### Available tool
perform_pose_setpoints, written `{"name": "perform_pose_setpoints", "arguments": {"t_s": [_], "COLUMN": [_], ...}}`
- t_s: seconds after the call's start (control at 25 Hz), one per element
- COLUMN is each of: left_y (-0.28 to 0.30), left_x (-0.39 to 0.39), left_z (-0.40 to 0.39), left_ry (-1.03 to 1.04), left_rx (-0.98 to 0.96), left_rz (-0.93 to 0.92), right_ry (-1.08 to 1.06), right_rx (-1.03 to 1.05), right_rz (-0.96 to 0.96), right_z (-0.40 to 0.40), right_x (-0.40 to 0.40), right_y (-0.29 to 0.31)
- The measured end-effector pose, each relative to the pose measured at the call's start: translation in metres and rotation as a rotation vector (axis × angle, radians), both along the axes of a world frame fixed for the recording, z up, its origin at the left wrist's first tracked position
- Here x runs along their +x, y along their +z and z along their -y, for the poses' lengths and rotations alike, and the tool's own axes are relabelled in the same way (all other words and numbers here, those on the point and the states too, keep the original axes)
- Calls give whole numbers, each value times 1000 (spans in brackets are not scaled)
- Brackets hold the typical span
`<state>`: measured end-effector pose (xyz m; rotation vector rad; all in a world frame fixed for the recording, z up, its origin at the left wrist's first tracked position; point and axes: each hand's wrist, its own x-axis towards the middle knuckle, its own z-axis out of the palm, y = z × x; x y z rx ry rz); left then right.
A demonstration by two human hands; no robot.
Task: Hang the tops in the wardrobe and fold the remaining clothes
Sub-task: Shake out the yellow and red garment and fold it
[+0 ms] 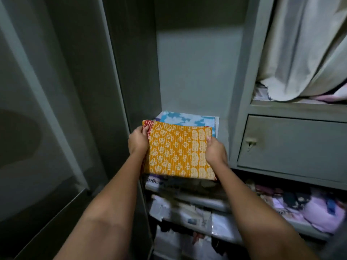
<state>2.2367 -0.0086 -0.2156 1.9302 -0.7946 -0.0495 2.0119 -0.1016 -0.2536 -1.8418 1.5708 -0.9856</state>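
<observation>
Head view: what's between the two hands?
In the head view, the folded orange printed cloth spans the gap; the left hand grips its left edge, the right hand its right edge.

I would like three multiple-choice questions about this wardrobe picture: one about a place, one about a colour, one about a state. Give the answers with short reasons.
1. Where is the blue and white folded cloth?
A. on the wardrobe shelf, behind the orange folded garment
B. in the drawer
C. on the floor

2. What is the main colour of the held garment?
A. green
B. orange with a pale print
C. black

3. What is the state of the grey drawer?
A. pulled out
B. removed
C. closed

Answers: 1 A, it lies just past the garment's far edge. 2 B, the left hand and right hand each have a grip on an orange side. 3 C, its front sits flush.
</observation>
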Motion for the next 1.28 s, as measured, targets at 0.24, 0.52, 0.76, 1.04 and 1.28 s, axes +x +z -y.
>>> {"name": "perform_pose_setpoints", "arguments": {"t_s": [0.24,0.52,0.76,1.04,1.28], "left_y": [43,-1,-59,52,132], "left_x": [65,100,104,102,48], "left_z": [154,279,289,262,182], "left_ry": [-219,-363,-303,-341,-616], "left_rx": [-82,61,188,200,-336], "left_rz": [36,-12,-23,117,-280], "right_ry": [-148,-263,-225,-154,51], "right_rx": [-61,28,54,82,29], "right_rz": [-21,-253,-463,-206,236], "right_z": [134,224,230,223,154], "right_x": [51,65,72,72,57], "right_y": [40,24,-16,76,146]}}
